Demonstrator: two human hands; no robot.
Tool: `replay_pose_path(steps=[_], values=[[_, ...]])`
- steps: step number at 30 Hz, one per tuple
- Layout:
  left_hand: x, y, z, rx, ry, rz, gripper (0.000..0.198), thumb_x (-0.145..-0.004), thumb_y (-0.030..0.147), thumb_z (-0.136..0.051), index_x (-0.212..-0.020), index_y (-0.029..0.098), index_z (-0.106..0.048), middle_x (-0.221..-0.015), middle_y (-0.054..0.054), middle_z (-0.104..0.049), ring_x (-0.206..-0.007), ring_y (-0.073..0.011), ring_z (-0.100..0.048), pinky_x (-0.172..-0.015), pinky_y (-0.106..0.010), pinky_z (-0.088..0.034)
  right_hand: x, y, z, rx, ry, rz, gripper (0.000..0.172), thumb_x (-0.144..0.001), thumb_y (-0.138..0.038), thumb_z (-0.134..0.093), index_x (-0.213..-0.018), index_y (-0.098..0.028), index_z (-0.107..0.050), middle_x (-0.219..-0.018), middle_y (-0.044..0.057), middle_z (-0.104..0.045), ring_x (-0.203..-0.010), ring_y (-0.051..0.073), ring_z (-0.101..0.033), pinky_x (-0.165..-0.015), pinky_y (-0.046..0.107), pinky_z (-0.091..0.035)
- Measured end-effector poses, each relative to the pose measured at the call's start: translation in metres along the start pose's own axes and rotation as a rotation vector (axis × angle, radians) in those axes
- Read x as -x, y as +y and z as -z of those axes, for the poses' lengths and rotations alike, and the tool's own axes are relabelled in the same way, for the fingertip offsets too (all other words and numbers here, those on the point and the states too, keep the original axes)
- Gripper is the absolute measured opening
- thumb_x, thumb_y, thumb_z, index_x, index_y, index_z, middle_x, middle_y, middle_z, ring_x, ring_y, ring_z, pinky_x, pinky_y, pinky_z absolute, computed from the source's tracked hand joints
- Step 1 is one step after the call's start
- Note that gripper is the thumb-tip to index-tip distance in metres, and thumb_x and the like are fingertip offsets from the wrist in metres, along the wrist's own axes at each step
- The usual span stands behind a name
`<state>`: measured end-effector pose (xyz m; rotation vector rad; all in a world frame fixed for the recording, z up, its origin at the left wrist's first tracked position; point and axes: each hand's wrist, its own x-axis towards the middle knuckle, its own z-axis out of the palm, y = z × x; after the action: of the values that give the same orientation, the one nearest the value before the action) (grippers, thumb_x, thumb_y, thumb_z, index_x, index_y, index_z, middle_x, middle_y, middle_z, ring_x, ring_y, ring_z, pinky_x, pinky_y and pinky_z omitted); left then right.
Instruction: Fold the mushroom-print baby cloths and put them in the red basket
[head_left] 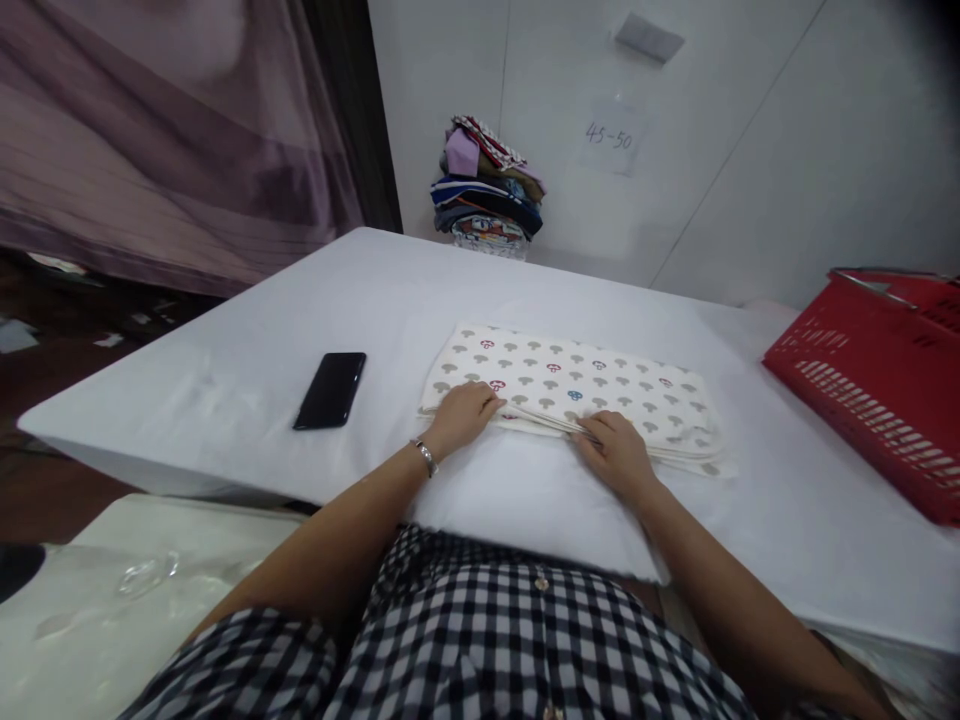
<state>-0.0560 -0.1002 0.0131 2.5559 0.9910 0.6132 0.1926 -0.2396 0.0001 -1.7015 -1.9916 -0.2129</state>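
Folded cloth mid-frame probably wants even tension, its near edge pinched in the grip of left hand and right hand.

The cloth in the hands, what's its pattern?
The cloth is off-white with mushroom shapes, mostly greyish, some red or blue; head view.

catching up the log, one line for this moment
left hand: on cloth edge | right hand: pinching same edge | cloth: folded, on table
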Motion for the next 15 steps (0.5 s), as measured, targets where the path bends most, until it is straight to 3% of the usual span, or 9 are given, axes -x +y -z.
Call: replay_pose_path(steps=[5, 15], values=[[0.004, -0.001, -0.001, 0.006, 0.019, -0.072, 0.029, -0.092, 0.035, -0.040, -0.074, 0.019, -0.056, -0.079, -0.002, -0.061, -0.076, -0.0171, -0.054, -0.068, -0.032, -0.040, 0.003, 0.003, -0.002, 0.036, 0.054, 0.034, 0.025, -0.091, -0.028, -0.042, -0.100, -0.019, -0.064, -0.090, 0.009, -0.063, -0.084, 0.022, -0.055, -0.073, 0.036, -0.046], [0.011, -0.005, -0.001, -0.005, 0.013, -0.162, 0.028, -0.093, 0.037, -0.038, -0.083, 0.020, -0.059, -0.085, -0.003, -0.062, -0.085, -0.0181, -0.055, -0.077, -0.035, -0.042, 0.008, 0.012, 0.003, 0.045, -0.003, 0.150, 0.029, -0.092, -0.026, -0.041, -0.114, -0.021, -0.059, -0.098, 0.010, -0.061, -0.090, 0.023, -0.056, -0.077, 0.039, -0.048]])
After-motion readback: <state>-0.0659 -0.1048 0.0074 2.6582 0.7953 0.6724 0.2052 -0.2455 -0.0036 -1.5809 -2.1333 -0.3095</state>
